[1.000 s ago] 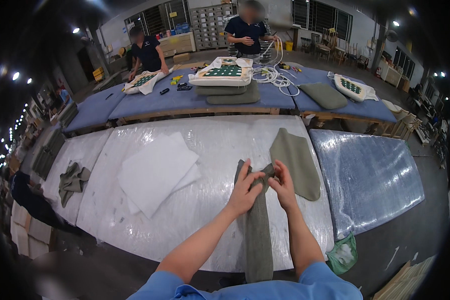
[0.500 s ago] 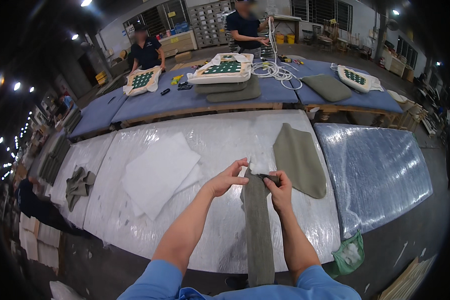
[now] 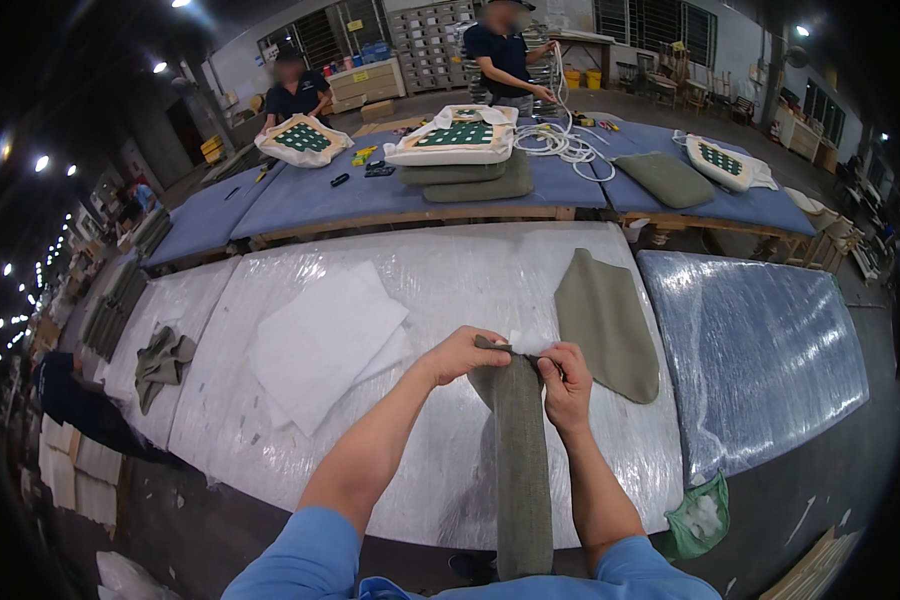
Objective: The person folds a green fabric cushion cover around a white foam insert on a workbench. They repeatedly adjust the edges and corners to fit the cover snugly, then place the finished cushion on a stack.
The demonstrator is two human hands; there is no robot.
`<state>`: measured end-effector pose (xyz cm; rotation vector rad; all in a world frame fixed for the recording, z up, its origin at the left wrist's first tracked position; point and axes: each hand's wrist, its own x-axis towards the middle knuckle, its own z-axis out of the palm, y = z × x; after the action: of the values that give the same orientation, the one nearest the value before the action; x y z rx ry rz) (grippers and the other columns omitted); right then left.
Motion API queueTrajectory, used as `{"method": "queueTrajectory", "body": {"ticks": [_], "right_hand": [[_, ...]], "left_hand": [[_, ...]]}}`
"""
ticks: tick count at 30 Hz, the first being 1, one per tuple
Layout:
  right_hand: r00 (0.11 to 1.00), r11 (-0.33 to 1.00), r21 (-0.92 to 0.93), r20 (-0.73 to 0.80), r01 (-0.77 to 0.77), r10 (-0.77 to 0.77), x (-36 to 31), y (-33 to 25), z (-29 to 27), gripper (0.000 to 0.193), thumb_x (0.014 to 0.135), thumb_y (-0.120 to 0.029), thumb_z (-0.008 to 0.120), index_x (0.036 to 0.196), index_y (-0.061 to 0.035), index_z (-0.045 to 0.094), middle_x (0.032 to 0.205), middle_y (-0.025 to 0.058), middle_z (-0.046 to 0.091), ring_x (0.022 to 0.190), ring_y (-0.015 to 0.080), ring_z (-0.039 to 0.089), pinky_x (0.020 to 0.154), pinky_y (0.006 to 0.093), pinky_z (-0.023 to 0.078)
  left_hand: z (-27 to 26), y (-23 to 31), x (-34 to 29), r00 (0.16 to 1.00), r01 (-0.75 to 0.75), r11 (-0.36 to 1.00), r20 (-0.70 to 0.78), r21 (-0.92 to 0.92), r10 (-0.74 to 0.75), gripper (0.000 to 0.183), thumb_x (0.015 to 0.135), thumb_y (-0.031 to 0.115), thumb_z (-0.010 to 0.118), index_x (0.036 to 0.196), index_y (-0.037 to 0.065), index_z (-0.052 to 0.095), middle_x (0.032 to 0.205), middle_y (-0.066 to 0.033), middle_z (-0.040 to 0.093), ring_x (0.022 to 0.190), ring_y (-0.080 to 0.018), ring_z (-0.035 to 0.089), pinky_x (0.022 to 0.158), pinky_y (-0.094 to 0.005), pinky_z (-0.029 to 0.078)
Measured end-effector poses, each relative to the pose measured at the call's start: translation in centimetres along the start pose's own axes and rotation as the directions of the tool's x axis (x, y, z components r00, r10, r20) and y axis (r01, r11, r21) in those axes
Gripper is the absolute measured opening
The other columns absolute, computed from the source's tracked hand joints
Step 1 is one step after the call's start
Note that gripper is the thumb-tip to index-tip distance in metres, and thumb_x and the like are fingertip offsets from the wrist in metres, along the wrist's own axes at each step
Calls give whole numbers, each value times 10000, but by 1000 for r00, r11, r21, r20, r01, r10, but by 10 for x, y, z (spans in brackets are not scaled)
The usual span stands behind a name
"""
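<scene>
A long, narrow grey-green fabric cover [image 3: 522, 470] runs from the middle of the plastic-wrapped table down toward my body. My left hand [image 3: 463, 355] pinches the left side of its far end, and my right hand [image 3: 567, 383] grips the right side. Between my hands, a bit of white filling [image 3: 522, 341] shows past the fabric's edge. Right of my hands lies a flat grey-green fabric piece [image 3: 610, 325]. White square sheets of padding [image 3: 328, 340] lie overlapped to the left.
A crumpled grey-green cloth [image 3: 162, 365] is at far left. A plastic-wrapped blue panel [image 3: 760, 350] adjoins on the right, with a green bag [image 3: 700, 520] below it. Beyond, two people work at a blue table [image 3: 370, 215] holding cushions [image 3: 460, 140] and white cord [image 3: 565, 145].
My left hand has gone from spread fingers to pinching the cover's left edge. Less white filling shows now. At the blue table, the left person's cushion has shifted right.
</scene>
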<state>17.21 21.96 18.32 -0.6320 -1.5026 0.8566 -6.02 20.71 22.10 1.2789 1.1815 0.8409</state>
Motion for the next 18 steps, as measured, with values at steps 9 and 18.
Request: {"method": "queueTrajectory", "body": {"ticks": [9, 18], "right_hand": [[990, 989, 85, 77, -121, 115, 8, 1, 3, 165, 1008, -139, 666, 921, 0, 649, 870, 36, 590, 811, 118, 540, 735, 272, 448], [959, 950, -151, 40, -272, 280, 59, -2, 24, 432, 970, -225, 674, 660, 32, 518, 547, 47, 399, 561, 87, 387, 524, 328, 354]], "left_hand": [[42, -17, -19, 947, -247, 951, -252, -186, 197, 254, 1018, 282, 675, 1161, 73, 693, 1075, 38, 626, 1044, -68, 526, 935, -271, 438], [89, -27, 4, 833, -324, 933, -515, -159, 201, 396, 1082, 450, 546, 955, 82, 622, 832, 46, 556, 739, -62, 493, 661, -264, 434]]}}
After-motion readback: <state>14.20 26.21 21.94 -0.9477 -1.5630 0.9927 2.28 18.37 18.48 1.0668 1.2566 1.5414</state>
